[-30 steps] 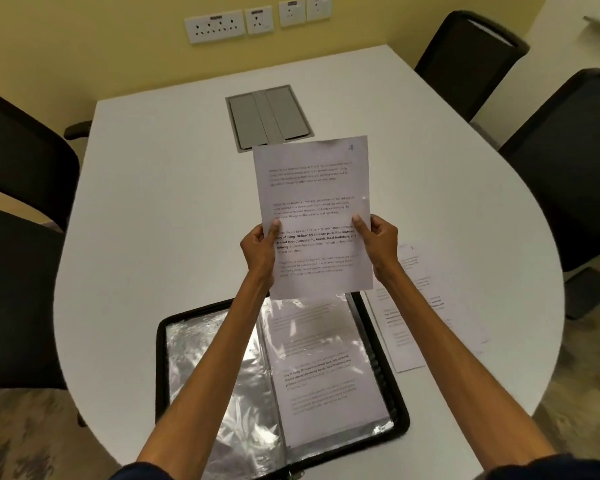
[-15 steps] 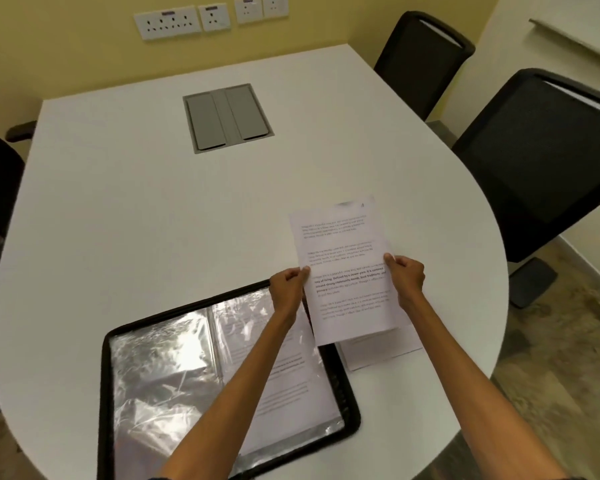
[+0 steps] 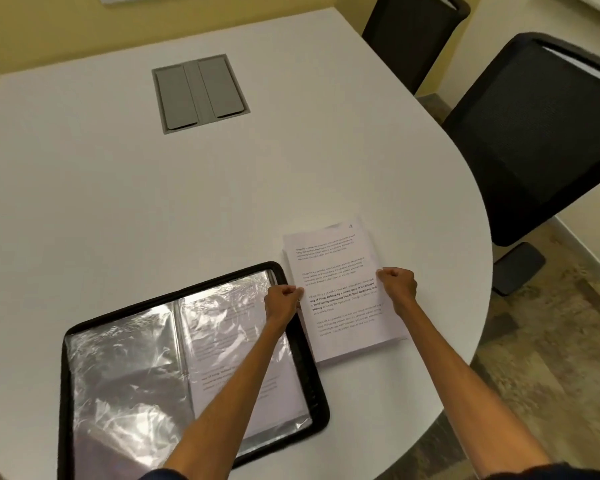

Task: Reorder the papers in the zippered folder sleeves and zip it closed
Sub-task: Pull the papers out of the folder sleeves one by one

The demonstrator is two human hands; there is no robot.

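A black zippered folder (image 3: 65, 382) lies open on the white table (image 3: 153, 202), its clear plastic sleeves (image 3: 122, 375) shining. A printed page (image 3: 229, 362) sits inside the right sleeve, partly behind my left forearm. To the folder's right a printed sheet (image 3: 340, 292) lies on top of other loose papers on the table. My left hand (image 3: 282, 303) pinches the sheet's left edge. My right hand (image 3: 397, 284) pinches its right edge. Both hands are curled.
A grey cable hatch (image 3: 200, 93) is set into the table's far middle. Two black mesh chairs (image 3: 534, 133) stand at the right, one (image 3: 413, 32) further back. The table's curved edge runs close to the right of the papers.
The sheet held up in both hands has come down and to the right, onto the loose papers beside the folder. My view has turned right and lower.
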